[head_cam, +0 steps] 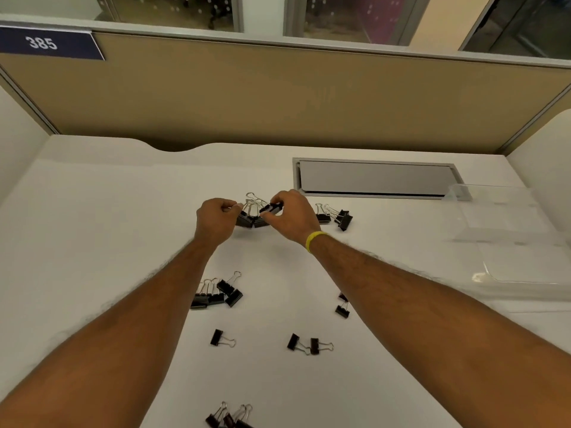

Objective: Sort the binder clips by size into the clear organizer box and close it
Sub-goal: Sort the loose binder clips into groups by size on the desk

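Black binder clips with silver wire handles lie scattered on the white desk. A tangled bunch of large clips (pixel 251 218) sits between my hands. My left hand (pixel 216 218) pinches a wire handle at the bunch's left side. My right hand (pixel 292 216), with a yellow wristband, grips one black clip (pixel 272 208) at the bunch's right side. The clear organizer box (pixel 506 239) lies open at the right, its lid folded flat toward me. Other clips: a pair (pixel 335 215) right of my hand, a cluster (pixel 217 293) between my forearms, and small ones (pixel 309 345) nearer me.
A grey cable hatch (pixel 375 178) is set into the desk behind the clips. A tan partition (pixel 278 97) closes off the back, with white side panels left and right. More clips (pixel 230 418) lie at the near edge of view.
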Demonstrator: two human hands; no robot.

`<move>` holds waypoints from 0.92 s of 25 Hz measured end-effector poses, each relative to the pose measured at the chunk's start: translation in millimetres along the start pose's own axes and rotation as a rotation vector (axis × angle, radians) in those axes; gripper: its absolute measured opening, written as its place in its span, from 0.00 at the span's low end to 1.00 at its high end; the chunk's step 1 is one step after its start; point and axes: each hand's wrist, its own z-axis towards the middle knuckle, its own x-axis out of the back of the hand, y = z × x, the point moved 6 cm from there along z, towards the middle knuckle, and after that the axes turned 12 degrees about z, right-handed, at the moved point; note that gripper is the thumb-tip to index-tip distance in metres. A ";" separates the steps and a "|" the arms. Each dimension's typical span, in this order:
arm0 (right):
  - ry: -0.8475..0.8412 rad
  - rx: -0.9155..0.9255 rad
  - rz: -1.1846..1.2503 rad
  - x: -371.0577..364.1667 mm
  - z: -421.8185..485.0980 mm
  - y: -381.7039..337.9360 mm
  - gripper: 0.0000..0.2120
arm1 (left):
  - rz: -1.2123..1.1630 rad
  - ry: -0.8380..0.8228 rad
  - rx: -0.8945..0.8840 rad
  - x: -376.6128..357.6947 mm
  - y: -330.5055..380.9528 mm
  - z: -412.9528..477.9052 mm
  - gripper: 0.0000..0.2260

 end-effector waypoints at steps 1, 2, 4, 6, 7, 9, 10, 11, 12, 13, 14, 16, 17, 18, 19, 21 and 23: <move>-0.011 0.009 -0.031 -3.9 5.9 -0.7 0.17 | 0.003 -0.008 0.003 -2.3 0.5 5.2 0.10; -0.020 0.019 -0.067 -8.3 10.7 -1.6 0.17 | 0.011 -0.013 -0.003 -4.6 1.9 9.5 0.10; -0.035 0.045 -0.145 -17.3 16.2 -3.1 0.18 | 0.043 -0.010 -0.031 -8.8 5.1 15.2 0.11; -0.039 0.079 -0.210 -23.5 19.9 -5.0 0.19 | 0.076 0.001 -0.072 -12.1 7.4 17.7 0.11; -0.037 0.091 -0.235 -25.3 21.6 -5.7 0.20 | 0.099 0.003 -0.095 -14.5 6.9 19.3 0.11; -0.039 0.114 -0.281 -26.7 23.4 -6.9 0.21 | 0.161 -0.005 -0.131 -18.6 5.2 20.6 0.11; -0.045 0.124 -0.299 -27.0 23.7 -6.9 0.21 | 0.188 -0.012 -0.138 -20.4 3.5 20.7 0.11; -0.053 0.128 -0.310 -27.1 23.6 -6.5 0.22 | 0.205 -0.015 -0.141 -21.6 2.2 20.5 0.11; -0.062 0.126 -0.309 -26.7 23.0 -5.5 0.22 | 0.215 -0.011 -0.148 -22.1 1.7 19.9 0.12; -0.071 0.120 -0.299 -26.2 21.9 -3.9 0.23 | 0.220 0.001 -0.162 -22.0 0.9 19.1 0.14; -0.077 0.115 -0.286 -25.1 20.2 -2.4 0.24 | 0.227 0.016 -0.180 -21.3 0.4 17.3 0.15; -0.074 0.102 -0.258 -20.4 14.4 0.3 0.26 | 0.254 0.054 -0.210 -17.9 -2.2 11.8 0.17; -0.068 0.098 -0.244 -16.8 9.8 1.5 0.26 | 0.268 0.076 -0.221 -14.8 -3.3 7.0 0.17; -0.066 0.095 -0.229 -13.6 4.3 3.0 0.27 | 0.281 0.093 -0.237 -12.4 -3.5 0.8 0.17; -0.072 0.090 -0.216 -10.8 -2.4 5.3 0.27 | 0.296 0.107 -0.264 -11.2 -2.7 -7.0 0.17; -0.099 0.078 -0.205 -6.7 -19.9 10.9 0.28 | 0.346 0.114 -0.326 -11.6 -0.6 -27.1 0.17; -0.122 0.067 -0.202 -2.0 -41.9 16.7 0.29 | 0.440 0.131 -0.384 -13.6 0.0 -49.6 0.17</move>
